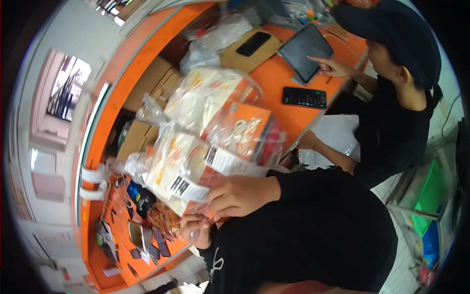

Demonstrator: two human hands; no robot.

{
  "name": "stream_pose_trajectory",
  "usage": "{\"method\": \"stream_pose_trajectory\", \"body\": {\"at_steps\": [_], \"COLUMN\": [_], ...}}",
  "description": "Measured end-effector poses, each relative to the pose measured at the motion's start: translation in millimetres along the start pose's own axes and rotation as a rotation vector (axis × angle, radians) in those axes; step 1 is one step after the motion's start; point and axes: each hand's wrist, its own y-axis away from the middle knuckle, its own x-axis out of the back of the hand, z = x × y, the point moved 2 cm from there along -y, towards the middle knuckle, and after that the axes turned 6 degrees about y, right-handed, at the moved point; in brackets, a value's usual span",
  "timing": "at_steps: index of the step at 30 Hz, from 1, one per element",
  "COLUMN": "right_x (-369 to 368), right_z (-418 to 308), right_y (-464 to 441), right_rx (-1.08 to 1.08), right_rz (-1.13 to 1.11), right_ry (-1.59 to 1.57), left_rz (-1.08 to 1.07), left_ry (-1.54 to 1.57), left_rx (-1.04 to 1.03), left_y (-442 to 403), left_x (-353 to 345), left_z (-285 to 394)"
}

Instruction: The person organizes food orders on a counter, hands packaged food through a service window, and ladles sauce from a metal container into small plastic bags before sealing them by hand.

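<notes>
My right hand (242,196) lies at the near edge of a clear plastic bag (205,98) of cream and orange packages, fingers curled inward. Just below it, my left hand (196,230) is closed in a pinch; what sits between its fingers is too small to make out. Two white printed labels lie on the packages: one label (188,188) beside my right fingertips, another label (230,161) above that hand. An orange box (245,125) shows through the plastic beside the cream packs.
On the orange table (279,83) are a phone (303,97), a tablet (306,51) and a dark phone on cardboard (245,56). A co-worker in a dark cap (396,44) touches the tablet. Cardboard boxes (147,88) stand behind the bag; small items clutter the lower left.
</notes>
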Motion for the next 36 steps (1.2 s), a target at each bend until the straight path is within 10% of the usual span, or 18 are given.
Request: {"method": "stream_pose_trajectory", "body": {"at_steps": [10, 17, 23, 29, 36], "right_x": [-138, -210, -261, -283, -335], "right_z": [-2, 6, 57, 72, -5], "right_y": [-90, -126, -160, -214, -234], "right_rx": [0.034, -0.369, -0.701, -0.338, -0.268], "right_rz": [0.101, -0.051, -0.164, -0.023, -0.213], "right_ry": [0.203, 0.054, -0.213, 0.349, 0.071], "left_rz": [-0.261, 0.394, 0.308, 0.558, 0.520], "left_ry": [-0.053, 0.776, 0.844, 0.800, 0.467], "left_rx": [-0.016, 0.429, 0.505, 0.469, 0.524], "left_y": [10, 71, 111, 141, 106], "left_x": [176, 263, 301, 334, 366], "left_z": [27, 24, 24, 32, 30]}}
